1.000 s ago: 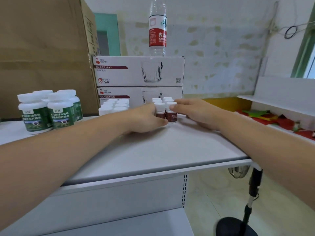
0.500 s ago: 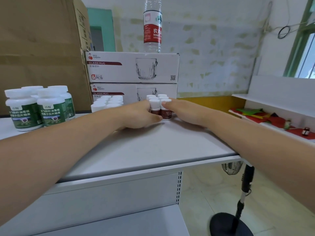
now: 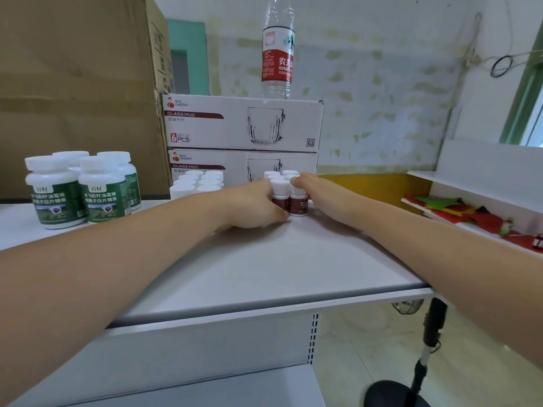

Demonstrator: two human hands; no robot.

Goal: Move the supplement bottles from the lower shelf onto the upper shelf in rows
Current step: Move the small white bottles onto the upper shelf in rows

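The small brown bottles stood upright on the upper shelf, white caps up and long axes vertical, packed tight in two short rows running away from the viewer. They sat towards the back of the shelf, just in front of the stacked mug boxes.

The left hand curled round the left side of the group, its thumb against the base of the front bottle. The right hand lay flatter against the right side, with a fingertip on a cap.

Just left of the hands stood a block of white-capped bottles, and further left some larger green-label bottles. A water bottle stood on the top mug box, and a big cardboard box rose behind. The lower shelf showed at the bottom edge.
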